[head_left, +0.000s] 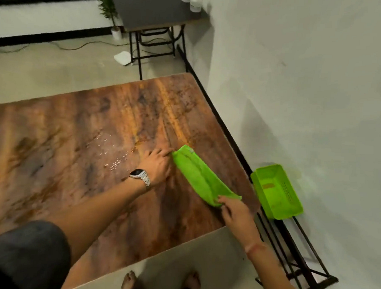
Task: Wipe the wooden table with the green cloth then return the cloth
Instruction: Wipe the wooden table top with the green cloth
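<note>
The green cloth (pixel 202 176) lies folded into a long strip on the wooden table (pixel 80 139), near the table's right edge, running from about 11 o'clock to 5 o'clock. The left hand (pixel 157 163), with a metal watch (pixel 140 177) on its wrist, pinches the cloth's far end at 11 o'clock between curled fingers. The right hand (pixel 236 213) pinches the near end at 5 o'clock, its fingertips closed on the fabric's corner. Small droplets (pixel 110 154) glisten on the wood at 9 o'clock from the left hand. A green basket (pixel 276 191) sits on a black metal rack (pixel 300 247) just beside the table, at 3 o'clock from the cloth and apart from it. 2 bare feet (pixel 161 283) show on the floor below the table's near edge.
</note>
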